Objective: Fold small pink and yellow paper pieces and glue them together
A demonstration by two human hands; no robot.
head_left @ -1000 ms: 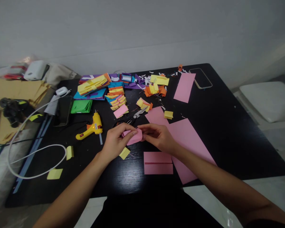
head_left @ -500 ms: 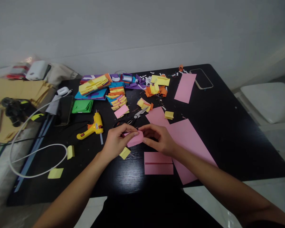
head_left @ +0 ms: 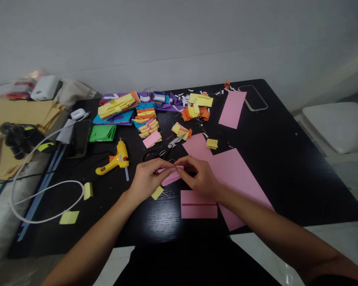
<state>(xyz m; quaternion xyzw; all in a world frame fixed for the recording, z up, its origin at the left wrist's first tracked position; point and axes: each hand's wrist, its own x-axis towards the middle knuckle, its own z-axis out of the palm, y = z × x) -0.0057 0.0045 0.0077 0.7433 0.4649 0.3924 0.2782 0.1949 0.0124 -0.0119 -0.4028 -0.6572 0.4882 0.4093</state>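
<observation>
From far off, I am seeing a small pink paper (head_left: 170,180) sitting between my left hand (head_left: 147,178) and right hand (head_left: 202,177), over the black table (head_left: 298,178). I am guessing it is light, bendy and easy to crumple, so soft pinching along its top edge is suiting it. Both hands are pinching it, tips nearly meeting, thumbs pointing inward, fingers curling behind.

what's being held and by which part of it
A small piece of pink paper, pinched along its far edge by the left hand and right hand.
</observation>
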